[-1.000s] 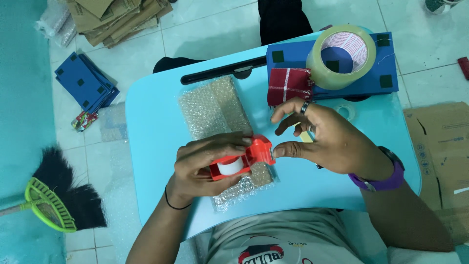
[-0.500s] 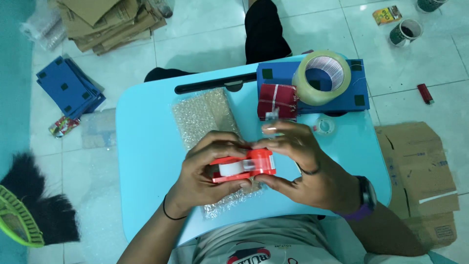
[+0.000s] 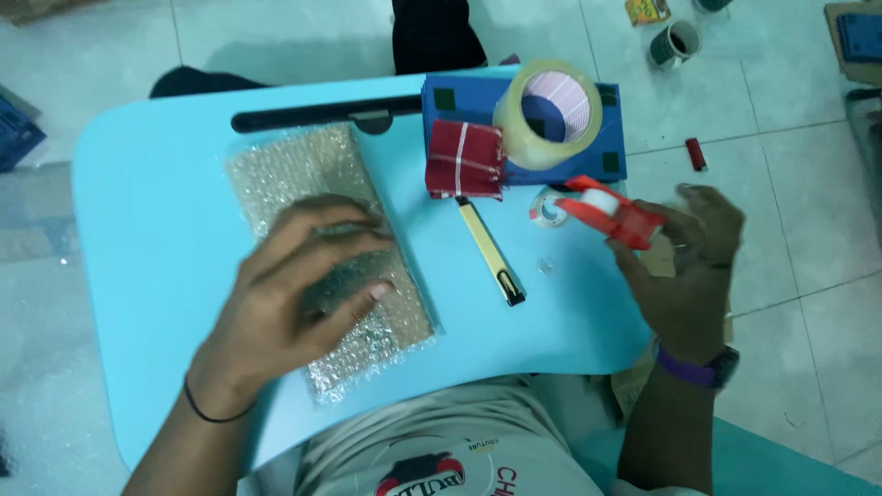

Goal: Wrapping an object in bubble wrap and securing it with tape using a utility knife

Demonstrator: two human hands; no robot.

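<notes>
On the blue lap table (image 3: 138, 239), left hand (image 3: 294, 303) is lying flat on the bubble-wrapped parcel (image 3: 303, 184), fingers spread open, pinning it down near its lower end. Right hand (image 3: 689, 266) is hanging off the table's right edge, fingers closed on the red dispenser (image 3: 611, 211), nose pointing toward the table. Looks like the taping step: parcel wrapped and held, dispenser in hand but well apart from it. Next tape strip calls for bringing the dispenser onto the wrap while the left hand is pressing it flat. In between are lying a cutter (image 3: 491, 253) and a small clear tape ring (image 3: 548, 209); behind them a red cloth (image 3: 464, 158), big tape roll (image 3: 547, 115), blue box (image 3: 611, 152). The cutter is sitting right in the path.
</notes>
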